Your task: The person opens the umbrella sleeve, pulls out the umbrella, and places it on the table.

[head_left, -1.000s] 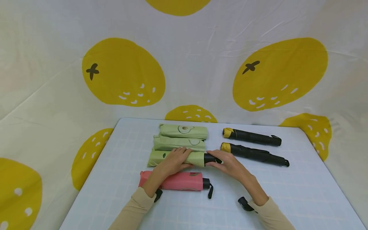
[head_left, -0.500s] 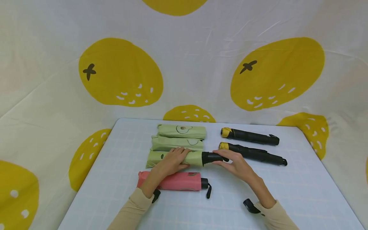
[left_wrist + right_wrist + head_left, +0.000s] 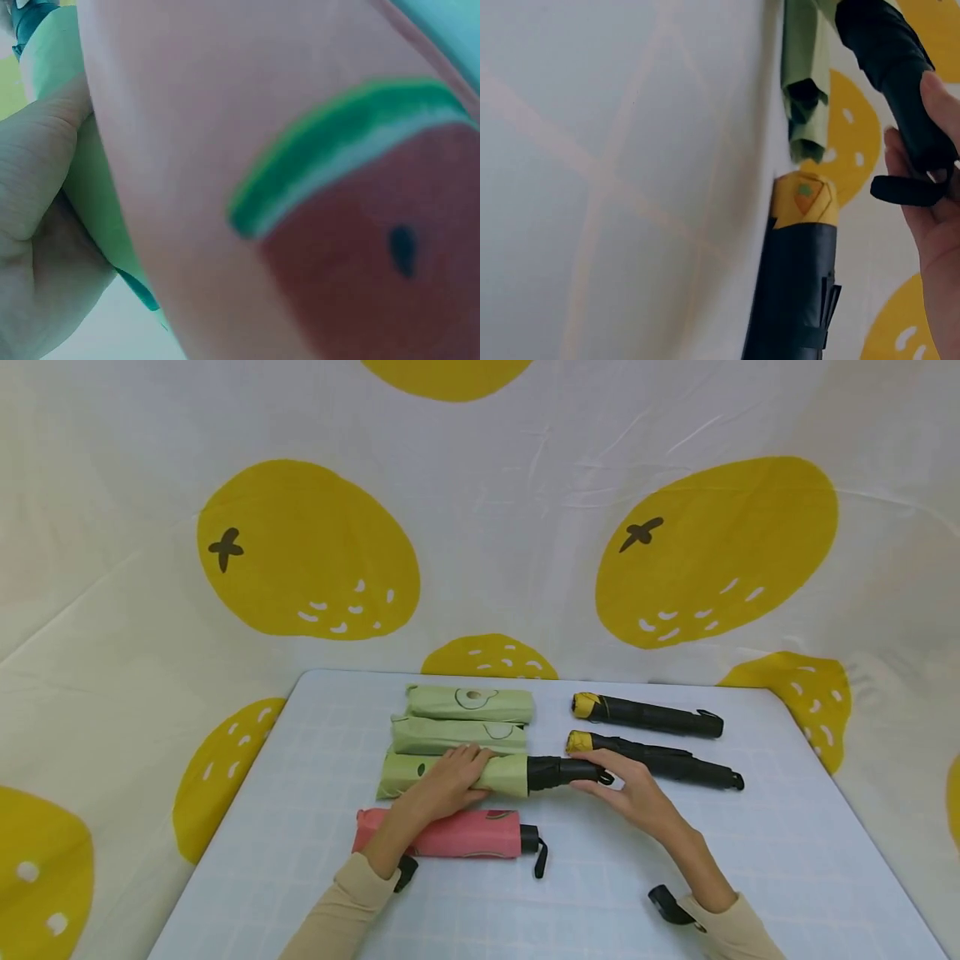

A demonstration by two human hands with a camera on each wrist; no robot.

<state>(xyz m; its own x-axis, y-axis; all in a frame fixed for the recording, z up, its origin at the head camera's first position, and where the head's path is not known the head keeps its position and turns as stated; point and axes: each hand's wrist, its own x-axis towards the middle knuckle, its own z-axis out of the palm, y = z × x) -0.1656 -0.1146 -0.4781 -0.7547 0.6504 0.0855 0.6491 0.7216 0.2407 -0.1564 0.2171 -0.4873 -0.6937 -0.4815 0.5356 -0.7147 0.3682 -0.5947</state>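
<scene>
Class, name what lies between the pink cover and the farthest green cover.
In the head view, the middle green cover and the nearer green cover under the left hand.

No text, label, brand, number or sign can be read in any of the views.
</scene>
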